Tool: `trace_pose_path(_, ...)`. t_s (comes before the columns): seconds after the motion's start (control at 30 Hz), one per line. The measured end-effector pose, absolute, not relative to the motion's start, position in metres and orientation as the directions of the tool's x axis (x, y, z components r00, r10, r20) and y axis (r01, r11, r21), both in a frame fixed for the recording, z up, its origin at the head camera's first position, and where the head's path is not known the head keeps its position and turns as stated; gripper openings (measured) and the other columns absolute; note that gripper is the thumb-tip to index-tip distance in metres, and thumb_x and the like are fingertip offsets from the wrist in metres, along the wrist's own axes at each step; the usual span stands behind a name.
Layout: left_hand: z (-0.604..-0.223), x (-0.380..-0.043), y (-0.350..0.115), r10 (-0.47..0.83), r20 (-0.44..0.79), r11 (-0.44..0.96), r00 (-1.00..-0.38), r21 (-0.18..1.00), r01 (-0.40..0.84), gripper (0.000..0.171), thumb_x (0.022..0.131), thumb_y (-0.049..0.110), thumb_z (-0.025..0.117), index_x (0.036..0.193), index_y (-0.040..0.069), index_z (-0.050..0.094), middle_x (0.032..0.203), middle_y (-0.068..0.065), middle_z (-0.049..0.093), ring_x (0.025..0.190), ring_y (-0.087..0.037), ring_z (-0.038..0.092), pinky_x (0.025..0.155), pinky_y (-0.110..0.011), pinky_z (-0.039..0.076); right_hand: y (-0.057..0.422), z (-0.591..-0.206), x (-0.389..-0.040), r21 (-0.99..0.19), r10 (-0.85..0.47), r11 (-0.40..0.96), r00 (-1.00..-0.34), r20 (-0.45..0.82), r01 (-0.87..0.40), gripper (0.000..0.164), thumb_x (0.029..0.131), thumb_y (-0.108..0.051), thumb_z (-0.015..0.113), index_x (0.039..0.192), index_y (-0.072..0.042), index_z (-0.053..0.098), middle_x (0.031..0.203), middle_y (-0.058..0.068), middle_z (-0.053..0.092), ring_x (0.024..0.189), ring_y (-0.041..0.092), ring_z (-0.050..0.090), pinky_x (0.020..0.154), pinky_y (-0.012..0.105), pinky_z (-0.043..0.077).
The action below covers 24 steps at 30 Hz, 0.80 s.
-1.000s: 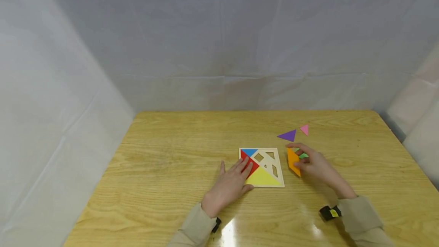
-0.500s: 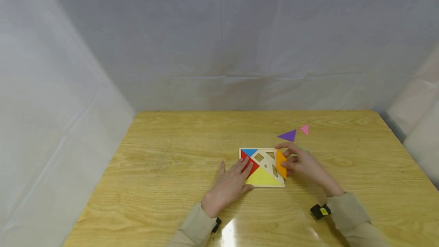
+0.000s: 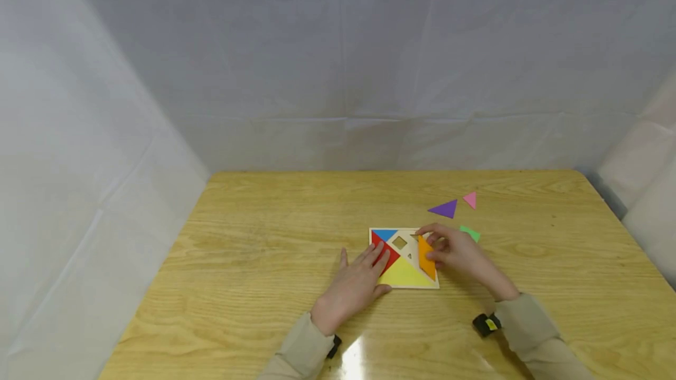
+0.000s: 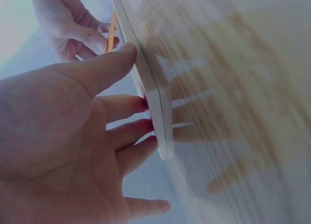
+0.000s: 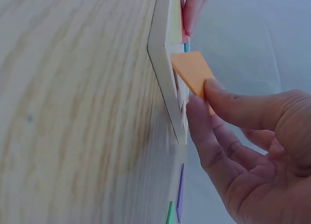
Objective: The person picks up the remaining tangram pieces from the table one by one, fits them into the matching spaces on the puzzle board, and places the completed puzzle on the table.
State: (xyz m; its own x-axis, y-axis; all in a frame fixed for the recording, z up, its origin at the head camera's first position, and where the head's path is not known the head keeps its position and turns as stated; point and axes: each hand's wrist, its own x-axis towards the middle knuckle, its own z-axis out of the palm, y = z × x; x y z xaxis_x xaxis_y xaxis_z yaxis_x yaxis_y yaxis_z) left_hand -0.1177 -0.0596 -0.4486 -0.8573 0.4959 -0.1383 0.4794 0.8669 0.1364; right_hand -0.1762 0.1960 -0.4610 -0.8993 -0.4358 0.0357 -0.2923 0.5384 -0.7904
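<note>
A square wooden tangram board (image 3: 416, 287) lies on the table with a blue triangle (image 3: 383, 234), a red triangle (image 3: 391, 261) and a yellow triangle (image 3: 405, 275) set in it. My left hand (image 3: 351, 291) rests on the board's left side, its fingers spread over the red piece and the thumb at the near edge. Over the right part of the board, my right hand (image 3: 460, 255) pinches an orange parallelogram (image 3: 426, 258) between thumb and fingers. In the right wrist view the orange piece (image 5: 193, 71) is tilted, one end at the board's surface.
Beyond the board lie a purple triangle (image 3: 445, 209) and a pink triangle (image 3: 470, 200). A green piece (image 3: 470, 233) sits behind the right hand, partly covered by it. The wooden table (image 3: 253, 251) ends at a pale cloth backdrop (image 3: 338, 75).
My right hand has carried the orange parallelogram leftward from beside the board to over its right-hand recesses. More of the green piece shows now. The left hand has stayed in place.
</note>
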Motion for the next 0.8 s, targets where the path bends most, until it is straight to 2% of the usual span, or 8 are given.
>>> trace_pose_path(0.2, -0.446, -0.117, -0.059, 0.492, -0.141, 0.868, -0.859, 0.156, 0.471, 0.067, 0.101, 0.047, 0.057, 0.157, 0.013, 0.04, 0.165, -0.005, 0.03, 0.15, -0.023, 0.032, 0.116, -0.068, 0.023, 0.192, -0.46, -0.177, -0.712, -0.466, 0.609, -0.884, 0.036, -0.35, 0.039, 0.088, 0.003, 0.074, 0.126, 0.002, 0.066, 0.101, 0.012, 0.068, 0.084, 0.02, 0.065, 0.072, 0.03, 0.056)
trace_pose_path(0.43, -0.446, -0.117, -0.058, 0.494, -0.142, 0.868, -0.858, 0.145, 0.475, 0.068, 0.101, 0.048, 0.056, 0.157, 0.014, 0.039, 0.165, -0.004, 0.03, 0.151, -0.022, 0.032, 0.116, -0.068, 0.024, 0.189, -0.46, -0.175, -0.706, -0.484, 0.617, -0.875, 0.007, -0.347, 0.04, 0.089, 0.002, 0.074, 0.128, 0.006, 0.065, 0.102, 0.01, 0.068, 0.079, 0.012, 0.057, 0.066, 0.024, 0.05)
trace_pose_path(0.8, -0.447, -0.118, -0.058, 0.491, -0.145, 0.87, -0.859, 0.132, 0.475, 0.069, 0.101, 0.049, 0.055, 0.158, 0.015, 0.038, 0.166, -0.003, 0.029, 0.151, -0.021, 0.031, 0.115, -0.068, 0.023, 0.183, -0.452, -0.172, -0.603, -0.47, 0.708, -0.883, -0.014, -0.367, 0.038, 0.087, 0.0, 0.076, 0.124, 0.004, 0.069, 0.091, 0.004, 0.056, 0.075, 0.013, 0.047, 0.063, 0.024, 0.041)
